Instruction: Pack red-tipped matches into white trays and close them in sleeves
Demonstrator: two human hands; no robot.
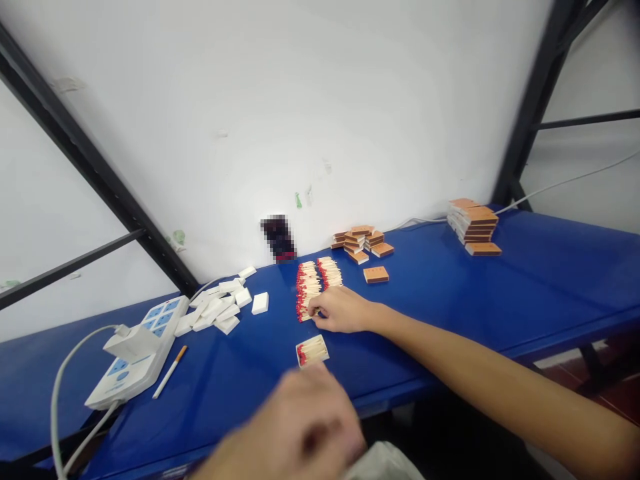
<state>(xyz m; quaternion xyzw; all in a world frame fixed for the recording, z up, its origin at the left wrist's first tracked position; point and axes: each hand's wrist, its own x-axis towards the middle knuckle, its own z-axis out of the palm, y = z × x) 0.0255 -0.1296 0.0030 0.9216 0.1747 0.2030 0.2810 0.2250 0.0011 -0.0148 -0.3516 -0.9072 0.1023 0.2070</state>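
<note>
My right hand (340, 309) reaches across the blue table (450, 300) to the near end of a pile of red-tipped matches (313, 283), with its fingers pinched on a few of them. A small white tray filled with matches (312, 351) lies just in front of it. My left hand (300, 430) is close to the camera and blurred, with its fingers curled; what it holds, if anything, cannot be made out.
Several white inner trays (220, 307) lie at the left. A white and blue power strip (137, 350) with a plug and cables sits further left, a cigarette (170, 371) beside it. Orange matchbox sleeves are stacked at the back (363, 241) and at the right (474, 225).
</note>
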